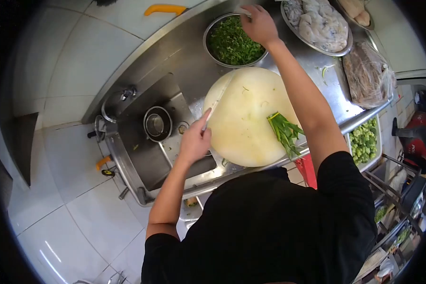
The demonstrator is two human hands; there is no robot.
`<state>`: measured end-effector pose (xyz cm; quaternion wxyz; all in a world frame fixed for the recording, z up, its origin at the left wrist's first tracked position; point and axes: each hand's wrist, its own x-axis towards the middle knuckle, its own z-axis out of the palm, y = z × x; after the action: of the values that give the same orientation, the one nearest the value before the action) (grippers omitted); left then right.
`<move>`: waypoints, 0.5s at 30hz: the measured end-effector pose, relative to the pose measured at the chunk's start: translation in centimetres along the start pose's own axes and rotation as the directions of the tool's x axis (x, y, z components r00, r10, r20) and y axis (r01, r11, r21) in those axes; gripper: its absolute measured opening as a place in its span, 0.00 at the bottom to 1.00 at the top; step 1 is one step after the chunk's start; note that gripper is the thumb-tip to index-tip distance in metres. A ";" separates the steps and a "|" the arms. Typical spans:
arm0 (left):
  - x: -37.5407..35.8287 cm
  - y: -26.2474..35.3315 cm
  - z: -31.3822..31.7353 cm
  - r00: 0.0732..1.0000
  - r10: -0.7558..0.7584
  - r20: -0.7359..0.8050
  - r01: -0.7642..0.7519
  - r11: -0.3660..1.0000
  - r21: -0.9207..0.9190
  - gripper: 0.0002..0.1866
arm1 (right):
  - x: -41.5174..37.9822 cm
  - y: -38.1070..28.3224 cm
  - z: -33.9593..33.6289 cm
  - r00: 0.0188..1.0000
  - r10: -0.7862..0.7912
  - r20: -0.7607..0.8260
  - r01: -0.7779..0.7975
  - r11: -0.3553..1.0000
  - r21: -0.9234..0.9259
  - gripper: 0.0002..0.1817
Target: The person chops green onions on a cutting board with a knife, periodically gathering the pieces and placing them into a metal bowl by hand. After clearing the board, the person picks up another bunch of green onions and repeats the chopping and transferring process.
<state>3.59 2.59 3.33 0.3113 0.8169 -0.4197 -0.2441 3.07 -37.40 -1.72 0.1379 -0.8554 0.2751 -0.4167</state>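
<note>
On the steel worktop [184, 52], a round pale cutting board [244, 118] takes up the middle, its near edge hanging close to the worktop's front rim. The left hand [194, 142] is closed around the handle of a knife [216, 105], whose blade lies flat across the left part of the board, pointing away from the person toward the far edge. A bunch of green stalks [284, 132] rests at the board's right near side, well apart from the knife, with bare board between them.

Beyond the board, just touching its far edge, stands a metal bowl [232, 42] filled with chopped greens. The right hand [259, 23] reaches over the bowl's far right rim, fingers curled around something small and pale; what it grips cannot be made out. To the right of the bowl sits a metal tray [348, 47] piled with pale raw pieces, and next to it a clear bag [369, 75] lies at the worktop's right end.

Left of the board the worktop drops into a sink [142, 156] with a small steel pot [157, 124] inside and a tap [123, 94] at its back. Bare steel shows mostly between bowl and sink. Below the right front rim a crate of green pieces [364, 139] sits lower down. White tiled wall [71, 57] closes the left side.
</note>
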 end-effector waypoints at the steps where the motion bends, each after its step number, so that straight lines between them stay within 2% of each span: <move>1: -0.9 -1.5 1.4 0.995 0.089 0.038 -0.096 0.965 0.246 0.32 | -1.8 -0.5 -2.9 0.986 0.116 0.122 -0.123 0.991 0.049 0.20; 2: -1.2 -2.1 2.7 0.995 0.097 0.029 -0.101 0.968 0.230 0.32 | -3.5 -1.3 -6.0 0.945 0.220 0.242 -0.246 0.966 0.084 0.22; 3: -1.1 -2.5 4.0 0.996 0.070 0.063 -0.088 0.933 0.349 0.31 | -5.0 -2.6 -9.1 0.811 0.354 0.465 -0.389 0.921 -0.023 0.26; 4: -1.2 -3.0 5.2 0.995 0.034 0.095 -0.074 0.883 0.463 0.30 | -7.0 -4.1 -12.2 0.604 0.475 0.640 -0.497 0.852 -0.163 0.31; 5: -1.2 -4.2 6.4 0.992 0.114 0.059 -0.128 0.861 0.492 0.27 | -9.7 -5.2 -13.9 0.403 0.559 0.725 -0.592 0.763 -0.259 0.41; 6: -1.2 -3.6 6.5 0.990 0.129 0.051 -0.137 0.866 0.481 0.27 | -14.7 -5.5 -14.7 0.461 0.524 0.716 -0.452 0.833 -0.319 0.47; 8: -1.6 -1.8 6.2 0.960 0.258 -0.108 -0.154 0.809 0.568 0.23 | -20.7 -10.2 -17.5 0.535 0.620 0.573 -0.182 0.748 -0.639 0.47; 9: -1.8 -1.5 6.3 0.957 0.268 -0.110 -0.163 0.811 0.562 0.23 | -22.6 -9.9 -17.0 0.542 0.624 0.563 -0.182 0.741 -0.646 0.47; 11: -1.5 -1.0 6.3 0.903 0.393 -0.175 -0.307 0.873 0.379 0.18 | -25.7 -8.8 -16.5 0.631 0.566 0.531 -0.212 0.783 -0.584 0.44; 12: -1.2 -0.9 6.5 0.895 0.405 -0.189 -0.315 0.871 0.376 0.18 | -25.2 -8.9 -17.0 0.645 0.560 0.519 -0.206 0.782 -0.588 0.44; 13: -1.1 -1.0 7.0 0.932 0.339 -0.130 -0.323 0.938 0.126 0.15 | -24.7 -9.1 -17.4 0.558 0.630 0.541 -0.470 0.777 -0.419 0.39; 14: -1.2 -0.9 7.5 0.956 0.290 -0.048 -0.294 0.947 -0.131 0.13 | -24.3 -9.4 -17.7 0.461 0.668 0.584 -0.698 0.679 -0.226 0.34; 15: -1.7 0.4 7.4 0.961 0.270 -0.059 -0.276 0.929 -0.248 0.11 | -23.9 -10.3 -18.1 0.470 0.670 0.575 -0.694 0.683 -0.227 0.34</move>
<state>-2.44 1.58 -1.24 0.4491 0.7070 -0.4908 -0.2403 -19.57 -15.15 -1.01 0.3900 -0.7572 0.5232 -0.0282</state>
